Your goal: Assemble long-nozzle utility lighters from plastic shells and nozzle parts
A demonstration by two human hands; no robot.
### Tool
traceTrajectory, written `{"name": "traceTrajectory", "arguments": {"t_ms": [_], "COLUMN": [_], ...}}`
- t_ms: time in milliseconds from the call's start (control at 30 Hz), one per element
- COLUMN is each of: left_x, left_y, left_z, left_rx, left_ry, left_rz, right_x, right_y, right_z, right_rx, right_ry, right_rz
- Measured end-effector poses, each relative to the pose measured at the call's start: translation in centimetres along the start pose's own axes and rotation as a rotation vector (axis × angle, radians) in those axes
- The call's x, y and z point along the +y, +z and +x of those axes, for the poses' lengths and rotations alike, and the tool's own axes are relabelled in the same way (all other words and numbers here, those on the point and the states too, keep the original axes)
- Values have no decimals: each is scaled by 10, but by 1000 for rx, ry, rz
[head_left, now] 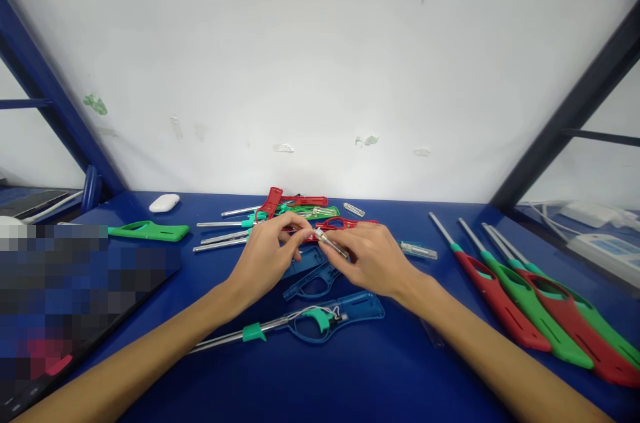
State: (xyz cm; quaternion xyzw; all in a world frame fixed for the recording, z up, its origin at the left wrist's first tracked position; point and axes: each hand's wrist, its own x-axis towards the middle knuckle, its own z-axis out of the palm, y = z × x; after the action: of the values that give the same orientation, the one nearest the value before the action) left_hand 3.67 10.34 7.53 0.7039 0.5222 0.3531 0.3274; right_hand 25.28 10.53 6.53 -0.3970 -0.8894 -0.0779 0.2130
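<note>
My right hand (373,253) is closed around a small clear lighter fuel tank (331,243), tilted with its white-capped end toward the left. Beside that end, my left hand (273,246) has its thumb and fingers pinched together; whatever lies between them is too small to make out. Below both hands rests an opened blue utility lighter shell (363,309), with a green trigger (323,319), white wires and a metal barrel (220,341). Two loose blue shell pieces (313,283) lie just under my fingers, partly covered by them.
Opened red and green lighter parts (273,203) with metal barrels lie behind my hands. Clear tanks (354,209) sit nearby. Several whole lighters (505,303) line the right side. At left are a green lighter (150,231), a white earphone case (164,203) and a blurred-out screen (75,316).
</note>
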Motion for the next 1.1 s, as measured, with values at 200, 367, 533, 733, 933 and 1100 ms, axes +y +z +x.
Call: {"name": "traceTrajectory", "arguments": {"t_ms": [200,367,533,733,933,1100], "left_x": [-1,-2,-1,1,-3,-9], "left_y": [1,-1,-4,-4,-1,3], "left_z": [-3,-3,-4,-3,-1,0], "left_rx": [17,4,2,-2,-30,-80], "left_ry": [44,60,54,29,-19,-80], "left_rz": [42,54,55,55,3,-77], "right_x": [1,1,-2,-6,-13,-15], "right_y": [2,1,-1,-1,4,10], "right_z": [-1,-2,-3,-3,-3,-4], "right_rx": [35,36,37,58,54,78], "right_ry": [-21,-45,-96,-133,-189,-242], "right_rz": [-15,-69,-159,-269,-378,-430]}}
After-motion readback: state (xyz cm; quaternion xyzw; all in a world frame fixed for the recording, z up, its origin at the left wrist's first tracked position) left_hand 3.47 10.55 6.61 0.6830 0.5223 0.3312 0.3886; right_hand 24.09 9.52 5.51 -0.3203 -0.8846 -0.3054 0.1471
